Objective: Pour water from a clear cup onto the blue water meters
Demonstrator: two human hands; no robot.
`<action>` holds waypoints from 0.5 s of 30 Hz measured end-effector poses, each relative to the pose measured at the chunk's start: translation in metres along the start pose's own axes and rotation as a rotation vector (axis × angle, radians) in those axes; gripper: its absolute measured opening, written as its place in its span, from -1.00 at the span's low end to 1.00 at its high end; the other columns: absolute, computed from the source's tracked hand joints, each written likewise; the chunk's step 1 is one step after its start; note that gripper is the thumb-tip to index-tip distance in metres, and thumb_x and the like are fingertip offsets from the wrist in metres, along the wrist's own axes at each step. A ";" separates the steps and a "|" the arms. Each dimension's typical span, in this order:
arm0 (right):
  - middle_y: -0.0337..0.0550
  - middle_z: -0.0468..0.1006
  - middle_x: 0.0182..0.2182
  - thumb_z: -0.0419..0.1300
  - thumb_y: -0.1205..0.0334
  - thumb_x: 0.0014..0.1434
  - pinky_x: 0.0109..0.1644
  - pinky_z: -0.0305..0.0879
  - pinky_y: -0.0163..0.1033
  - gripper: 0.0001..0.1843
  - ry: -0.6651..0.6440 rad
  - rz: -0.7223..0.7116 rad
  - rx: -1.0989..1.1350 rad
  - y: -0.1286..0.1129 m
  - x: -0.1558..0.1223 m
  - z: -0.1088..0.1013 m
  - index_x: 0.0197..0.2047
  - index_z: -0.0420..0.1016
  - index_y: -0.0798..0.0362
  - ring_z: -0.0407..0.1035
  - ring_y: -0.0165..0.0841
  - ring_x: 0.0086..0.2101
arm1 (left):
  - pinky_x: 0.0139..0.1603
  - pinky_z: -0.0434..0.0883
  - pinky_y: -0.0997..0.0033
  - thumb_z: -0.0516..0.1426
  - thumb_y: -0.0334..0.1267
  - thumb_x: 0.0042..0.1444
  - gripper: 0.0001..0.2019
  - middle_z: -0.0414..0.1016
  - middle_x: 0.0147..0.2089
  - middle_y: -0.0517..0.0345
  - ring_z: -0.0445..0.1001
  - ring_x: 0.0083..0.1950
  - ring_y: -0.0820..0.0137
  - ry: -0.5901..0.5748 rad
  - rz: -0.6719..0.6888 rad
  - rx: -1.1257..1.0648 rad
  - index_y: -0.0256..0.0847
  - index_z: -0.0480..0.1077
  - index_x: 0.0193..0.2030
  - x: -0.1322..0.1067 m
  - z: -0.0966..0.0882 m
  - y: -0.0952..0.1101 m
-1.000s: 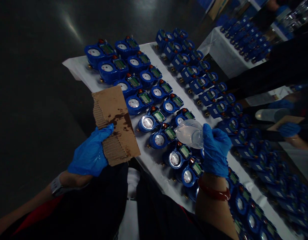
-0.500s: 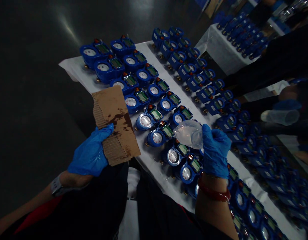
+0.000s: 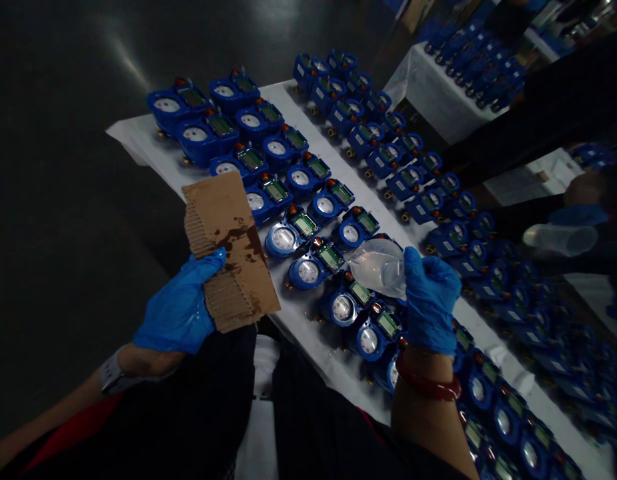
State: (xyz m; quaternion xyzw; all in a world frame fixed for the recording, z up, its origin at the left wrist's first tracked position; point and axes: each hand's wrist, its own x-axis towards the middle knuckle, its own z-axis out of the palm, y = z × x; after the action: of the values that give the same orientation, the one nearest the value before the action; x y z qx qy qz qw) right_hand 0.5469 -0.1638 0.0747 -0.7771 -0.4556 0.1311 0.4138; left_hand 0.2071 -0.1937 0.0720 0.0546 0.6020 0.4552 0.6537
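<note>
Cup tilted in right hand, grip clenched round it, above blue meters. Left hand pinches stained cardboard. Progress along rows: cannot tell.

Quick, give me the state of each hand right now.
Left hand: closed on the piece of cardboard, held beside the table.
Right hand: closed on the clear plastic cup, tilted over the blue meters.

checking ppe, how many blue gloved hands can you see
3: the left hand on the cardboard, the right hand on the cup, another person's hand far right; others may be hidden.
</note>
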 end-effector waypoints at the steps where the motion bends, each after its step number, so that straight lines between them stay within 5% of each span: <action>1: -0.36 0.15 -0.62 0.28 -0.26 0.07 -0.40 0.02 -0.21 -0.45 -0.001 0.000 0.005 0.001 0.000 0.000 -0.61 0.23 -0.02 0.03 -0.45 -0.51 | 0.31 0.53 -0.07 0.30 -0.15 0.18 -0.58 0.60 0.25 0.26 0.37 0.43 0.00 0.015 0.016 0.000 0.15 0.50 0.19 -0.001 0.002 0.000; 8: -0.35 0.15 -0.63 0.28 -0.29 0.04 -0.40 0.02 -0.21 -0.43 0.002 0.006 0.004 0.004 0.002 0.000 -0.62 0.23 -0.03 0.04 -0.45 -0.51 | 0.22 0.60 0.13 0.21 -0.23 0.29 -0.67 0.67 0.16 0.29 0.50 0.34 0.13 0.044 -0.005 -0.051 0.11 0.53 0.17 -0.007 0.013 0.004; 15: -0.34 0.19 -0.62 0.29 -0.29 0.04 -0.37 0.04 -0.19 -0.45 -0.006 0.019 0.002 0.008 0.002 0.000 -0.59 0.27 -0.02 0.07 -0.43 -0.50 | 0.36 0.48 -0.04 0.21 -0.26 0.28 -0.66 0.70 0.09 0.34 0.49 0.34 0.10 0.054 -0.012 -0.089 0.14 0.52 0.16 -0.010 0.016 0.006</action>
State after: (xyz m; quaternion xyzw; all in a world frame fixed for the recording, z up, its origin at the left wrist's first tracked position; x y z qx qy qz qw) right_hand 0.5527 -0.1646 0.0693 -0.7806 -0.4494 0.1376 0.4121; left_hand 0.2194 -0.1897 0.0876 0.0094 0.5989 0.4787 0.6419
